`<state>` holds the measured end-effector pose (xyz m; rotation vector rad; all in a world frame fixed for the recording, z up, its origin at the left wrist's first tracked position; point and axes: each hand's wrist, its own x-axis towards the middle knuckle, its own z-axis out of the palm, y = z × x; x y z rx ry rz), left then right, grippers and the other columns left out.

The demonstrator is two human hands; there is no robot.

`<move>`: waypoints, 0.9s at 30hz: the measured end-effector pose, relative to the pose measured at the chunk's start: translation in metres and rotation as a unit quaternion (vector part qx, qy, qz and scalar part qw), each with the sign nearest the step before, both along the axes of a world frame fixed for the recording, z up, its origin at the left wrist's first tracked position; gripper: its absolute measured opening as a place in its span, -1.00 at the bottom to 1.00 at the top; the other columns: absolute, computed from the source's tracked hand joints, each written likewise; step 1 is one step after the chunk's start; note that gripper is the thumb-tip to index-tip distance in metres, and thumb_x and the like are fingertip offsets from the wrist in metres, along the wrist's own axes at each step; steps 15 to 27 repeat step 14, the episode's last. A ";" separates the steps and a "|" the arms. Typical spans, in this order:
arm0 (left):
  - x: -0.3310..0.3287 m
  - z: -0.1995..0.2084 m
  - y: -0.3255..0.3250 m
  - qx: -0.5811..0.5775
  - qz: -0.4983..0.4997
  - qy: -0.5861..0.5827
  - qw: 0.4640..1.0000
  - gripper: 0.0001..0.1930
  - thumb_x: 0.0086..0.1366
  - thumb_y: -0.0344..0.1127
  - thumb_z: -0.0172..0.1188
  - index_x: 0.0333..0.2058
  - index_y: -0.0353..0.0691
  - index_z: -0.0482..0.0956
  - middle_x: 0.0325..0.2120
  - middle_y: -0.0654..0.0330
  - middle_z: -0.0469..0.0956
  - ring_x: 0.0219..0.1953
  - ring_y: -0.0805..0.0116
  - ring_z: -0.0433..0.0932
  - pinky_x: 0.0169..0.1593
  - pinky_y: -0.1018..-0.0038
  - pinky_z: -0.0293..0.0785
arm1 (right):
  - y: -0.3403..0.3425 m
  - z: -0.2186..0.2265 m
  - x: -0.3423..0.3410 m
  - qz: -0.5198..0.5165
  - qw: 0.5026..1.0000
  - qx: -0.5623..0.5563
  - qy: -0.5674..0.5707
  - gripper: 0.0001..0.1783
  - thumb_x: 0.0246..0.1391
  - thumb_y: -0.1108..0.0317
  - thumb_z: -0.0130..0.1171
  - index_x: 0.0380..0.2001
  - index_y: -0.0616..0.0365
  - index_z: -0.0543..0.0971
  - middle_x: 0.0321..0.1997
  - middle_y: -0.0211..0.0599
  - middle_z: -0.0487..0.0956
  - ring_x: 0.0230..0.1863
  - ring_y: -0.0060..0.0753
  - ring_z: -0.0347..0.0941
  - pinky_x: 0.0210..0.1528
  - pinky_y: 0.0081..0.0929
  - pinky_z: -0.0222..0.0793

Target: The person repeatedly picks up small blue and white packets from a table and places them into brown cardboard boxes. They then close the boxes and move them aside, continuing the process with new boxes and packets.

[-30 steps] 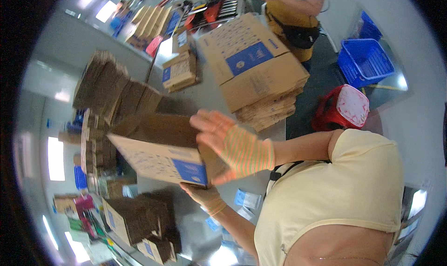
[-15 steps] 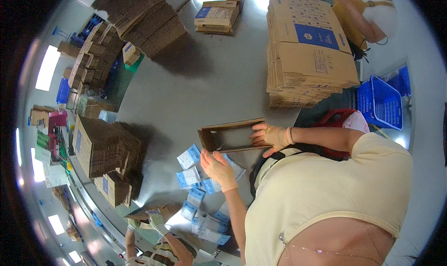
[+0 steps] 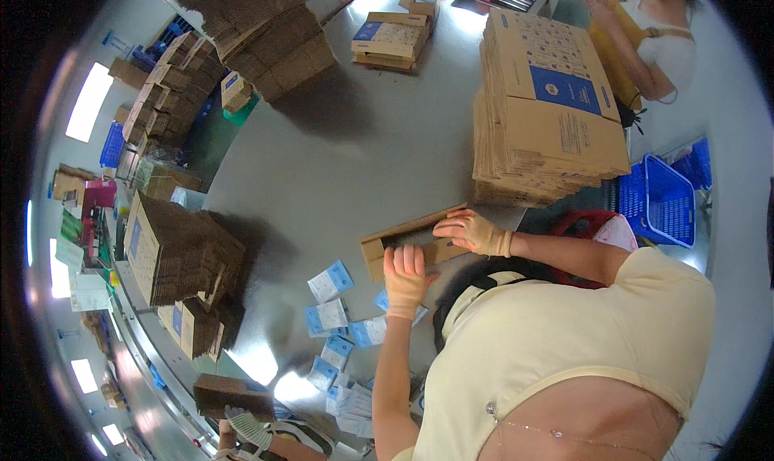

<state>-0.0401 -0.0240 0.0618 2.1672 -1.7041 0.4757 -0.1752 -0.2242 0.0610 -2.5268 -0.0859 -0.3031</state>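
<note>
A small open cardboard box [image 3: 372, 255] lies on the grey table close to my body, its near wall facing me and its inside partly covered by my hands. The fingers of my left hand [image 3: 405, 279], held close together, fold over the top of that near wall. At the box's right end, my right hand [image 3: 477, 233] grips the edge, with fingers reaching left across the top. Thin pale gloves seem to cover both hands. Several flat blue-and-white packets [image 3: 330, 281] are spread on the table left of and below my left hand.
Flattened printed cartons [image 3: 556, 98] rise in a tall pile at the right. More cardboard stacks [image 3: 173, 255] stand at the left, and another [image 3: 270, 45] at the far left. A co-worker's gloved hand [image 3: 248, 429] is by a brown box [image 3: 232, 396]. Blue baskets [image 3: 669, 199] sit beyond the right edge.
My left hand has moved up and right from beside the box onto its near wall. The box has tilted and shifted slightly right. The co-worker's box has moved down and left.
</note>
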 end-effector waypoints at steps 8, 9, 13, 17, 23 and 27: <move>0.038 0.013 -0.001 -0.222 0.295 0.369 0.853 -0.77 0.08 -0.39 0.29 -0.29 -0.32 0.50 -0.39 0.13 0.57 -0.33 0.19 0.54 -0.18 0.29 0.48 | 0.007 0.043 -0.022 -0.118 0.989 0.024 -0.091 -0.10 -0.24 0.32 0.37 0.22 0.08 0.18 0.26 -0.10 0.23 0.21 -0.02 0.22 0.23 -0.18 0.15; 0.044 0.011 0.000 -0.346 0.229 0.564 0.714 -0.72 0.11 -0.32 0.34 -0.30 -0.37 0.50 -0.39 0.17 0.58 -0.33 0.30 0.54 -0.22 0.39 0.49 | 0.004 0.048 -0.028 -0.123 0.989 0.023 -0.085 -0.08 -0.24 0.31 0.38 0.23 0.08 0.16 0.25 -0.10 0.24 0.22 -0.02 0.22 0.24 -0.18 0.15; 0.005 -0.053 0.008 -0.257 0.101 0.886 0.372 -0.52 0.25 -0.06 0.17 0.02 -0.27 0.43 -0.04 0.12 0.49 -0.02 0.14 0.48 0.08 0.13 0.39 | -0.018 0.022 -0.034 0.043 0.998 -0.014 0.035 -0.51 -0.15 0.21 0.31 -0.06 0.01 0.52 0.07 -0.11 0.42 0.06 -0.10 0.37 0.07 -0.20 0.32; -0.023 -0.074 0.012 -0.261 0.068 0.882 0.387 -0.46 0.27 -0.07 0.14 0.11 -0.29 0.35 -0.03 0.12 0.50 -0.03 0.16 0.49 0.06 0.18 0.40 | -0.030 0.027 -0.031 0.026 0.999 -0.027 0.026 -0.51 -0.15 0.21 0.31 -0.06 0.01 0.52 0.07 -0.11 0.42 0.06 -0.10 0.37 0.07 -0.20 0.32; -0.023 -0.074 0.012 -0.261 0.068 0.882 0.387 -0.46 0.27 -0.07 0.14 0.11 -0.29 0.35 -0.03 0.12 0.50 -0.03 0.16 0.49 0.06 0.18 0.40 | -0.030 0.027 -0.031 0.026 0.999 -0.027 0.026 -0.51 -0.15 0.21 0.31 -0.06 0.01 0.52 0.07 -0.11 0.42 0.06 -0.10 0.37 0.07 -0.20 0.32; -0.023 -0.074 0.012 -0.261 0.068 0.882 0.387 -0.46 0.27 -0.07 0.14 0.11 -0.29 0.35 -0.03 0.12 0.50 -0.03 0.16 0.49 0.06 0.18 0.40 | -0.030 0.027 -0.031 0.026 0.999 -0.027 0.026 -0.51 -0.15 0.21 0.31 -0.06 0.01 0.52 0.07 -0.11 0.42 0.06 -0.10 0.37 0.07 -0.20 0.32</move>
